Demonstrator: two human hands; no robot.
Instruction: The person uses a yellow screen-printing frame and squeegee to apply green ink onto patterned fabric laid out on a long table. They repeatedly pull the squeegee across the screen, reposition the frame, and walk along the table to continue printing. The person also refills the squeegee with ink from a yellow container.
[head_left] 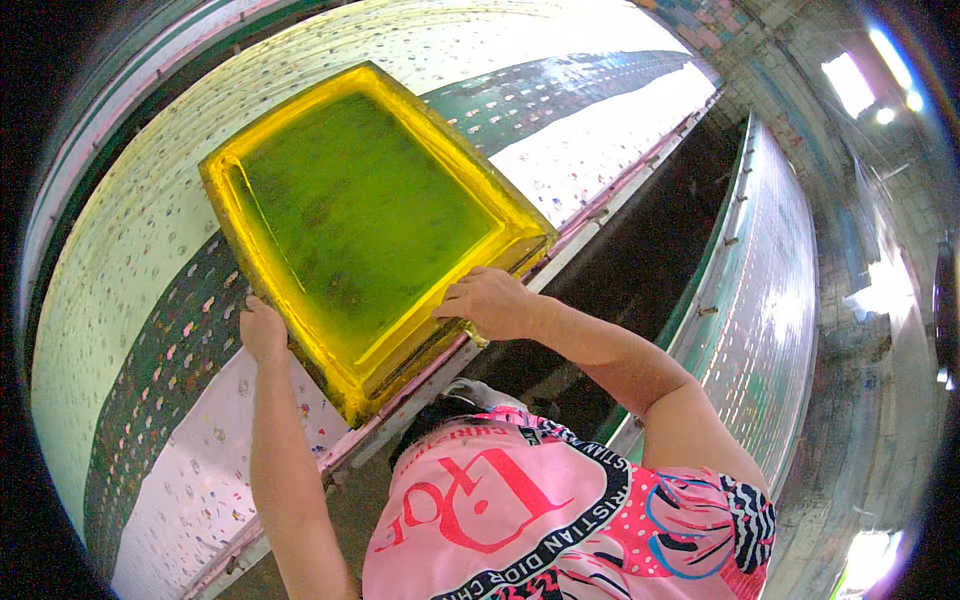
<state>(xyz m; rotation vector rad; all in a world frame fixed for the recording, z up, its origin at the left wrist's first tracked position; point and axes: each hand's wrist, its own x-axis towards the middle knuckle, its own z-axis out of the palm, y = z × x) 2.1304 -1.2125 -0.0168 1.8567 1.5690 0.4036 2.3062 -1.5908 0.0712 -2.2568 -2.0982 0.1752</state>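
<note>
1. At lower left of centre, the left hand [263,330] grips the near-left edge of the screen [365,215]; its fingers are curled round the frame, closed on it.
2. The screen, a yellow frame with green mesh, sits in the upper middle of the picture, lying over the patterned cloth [150,230] on the long table [600,215].
3. Right of centre, the right hand [490,302] clamps the near-right corner of the screen, fingers bent over the frame and thumb side down.
4. To do this well, I would judge both hands should keep the frame level and square to the table rail [400,415], setting it down flat so the mesh meets the cloth evenly, without sliding.
5. Count: one screen, two hands on it, one printed cloth with a dark band [175,350] along it, and a second long table [770,300] at right.
</note>
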